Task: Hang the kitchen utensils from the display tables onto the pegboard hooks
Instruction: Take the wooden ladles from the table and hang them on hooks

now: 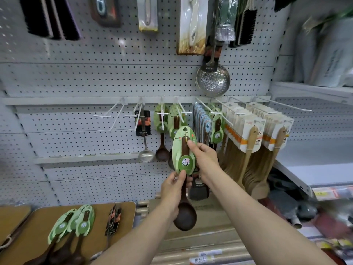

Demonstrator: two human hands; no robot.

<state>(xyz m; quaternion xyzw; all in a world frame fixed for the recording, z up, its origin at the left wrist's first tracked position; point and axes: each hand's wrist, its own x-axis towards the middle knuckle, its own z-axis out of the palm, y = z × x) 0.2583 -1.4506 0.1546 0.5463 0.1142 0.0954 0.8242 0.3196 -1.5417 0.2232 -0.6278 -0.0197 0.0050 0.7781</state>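
A dark brown wooden ladle (pixel 185 217) on its green leaf-shaped card is standing upright, bowl down, before the white pegboard hooks (pixel 181 111); matching carded ladles (pixel 76 224) are lying on the brown display table (pixel 125 208).

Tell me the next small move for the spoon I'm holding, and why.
Probably raise the wooden spoon slightly and thread the hole atop its green card over the tip of the hook just above. The left hand grips the handle, the right hand pinches the card, not yet on any hook; matching carded spoons hang there.
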